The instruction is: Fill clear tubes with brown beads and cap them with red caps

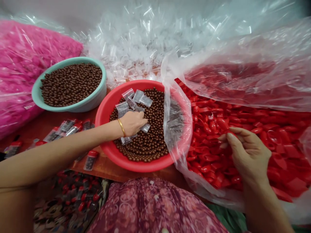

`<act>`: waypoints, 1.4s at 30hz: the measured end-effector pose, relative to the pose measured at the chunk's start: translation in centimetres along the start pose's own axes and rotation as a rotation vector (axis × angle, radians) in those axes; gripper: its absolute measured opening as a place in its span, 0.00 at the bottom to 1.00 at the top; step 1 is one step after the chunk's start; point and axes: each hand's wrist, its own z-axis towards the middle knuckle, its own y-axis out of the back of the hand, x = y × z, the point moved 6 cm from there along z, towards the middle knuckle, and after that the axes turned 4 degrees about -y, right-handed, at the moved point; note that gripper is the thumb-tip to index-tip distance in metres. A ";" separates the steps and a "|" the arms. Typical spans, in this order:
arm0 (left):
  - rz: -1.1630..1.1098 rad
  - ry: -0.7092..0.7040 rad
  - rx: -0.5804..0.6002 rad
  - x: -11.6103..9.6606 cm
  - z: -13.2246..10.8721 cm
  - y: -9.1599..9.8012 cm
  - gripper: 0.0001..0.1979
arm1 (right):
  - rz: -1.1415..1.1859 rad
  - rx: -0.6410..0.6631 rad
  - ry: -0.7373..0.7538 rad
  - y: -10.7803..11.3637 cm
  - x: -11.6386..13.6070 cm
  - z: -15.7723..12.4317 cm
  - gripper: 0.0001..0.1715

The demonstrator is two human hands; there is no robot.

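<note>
My left hand (134, 123), with a gold bangle at its wrist, reaches into a red basin (105, 152). Its fingers are curled closed against several small clear plastic packets (146, 101) that lie on shiny brown balls (148, 152). Whatever is between those fingertips is hidden. Over a heap of glossy red plastic pieces (211, 142) on the right, my right hand (250, 152) pinches with thumb and fingers. One red plastic piece (228, 131) shows at its fingertips, mostly covered by them.
A pale green basin (104, 77) of brown balls stands back left, beside a bag of pink pieces (36, 48). Clear plastic containers (145, 42) are piled behind. A clear plastic sheet (177, 129) overlaps the red basin. Filled red-capped containers (91, 160) lie at left.
</note>
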 end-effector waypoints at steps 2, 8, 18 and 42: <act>0.041 -0.045 -0.020 -0.3 -0.1 -0.6 0.12 | 0.035 0.000 0.021 0.0 -0.1 0.0 0.18; 0.056 -0.129 -0.194 -2.6 0.8 -1.1 0.14 | 0.090 0.002 0.043 -0.3 -0.5 0.2 0.18; -0.939 0.550 0.291 -0.3 3.9 -1.9 0.15 | 0.118 -0.012 0.021 0.1 -1.0 0.2 0.17; -2.068 -0.108 -0.657 0.1 1.8 0.5 0.24 | 0.254 0.231 -0.229 -2.4 4.5 0.4 0.21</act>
